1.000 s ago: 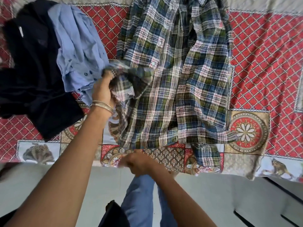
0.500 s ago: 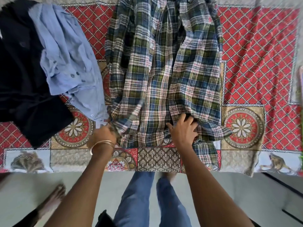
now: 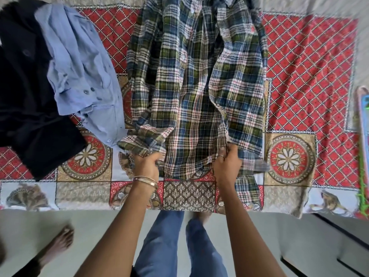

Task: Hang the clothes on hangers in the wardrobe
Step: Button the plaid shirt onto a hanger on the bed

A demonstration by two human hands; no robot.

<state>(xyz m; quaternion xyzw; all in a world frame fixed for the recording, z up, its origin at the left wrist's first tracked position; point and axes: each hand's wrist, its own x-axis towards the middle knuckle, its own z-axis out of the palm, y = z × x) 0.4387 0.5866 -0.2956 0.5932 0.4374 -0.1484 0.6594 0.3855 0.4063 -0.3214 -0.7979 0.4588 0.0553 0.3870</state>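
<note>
A red patterned bedspread (image 3: 311,80) covers the bed, where a plaid shirt (image 3: 191,86) lies spread lengthwise at centre, its hem at the near edge. To its left, a black garment (image 3: 24,92) sits beneath a light blue shirt (image 3: 79,68). The left hand (image 3: 146,166), fingers curled, grips the plaid shirt's bunched left hem; the right hand (image 3: 226,162) pinches the hem just beside it. Bangles (image 3: 145,180) circle the left wrist.

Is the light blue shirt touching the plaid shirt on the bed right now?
Touching. The head view shows the light blue shirt's lower hem lying against the bunched sleeve of the plaid shirt, just above the left hand, with no bedspread visible between them.
</note>
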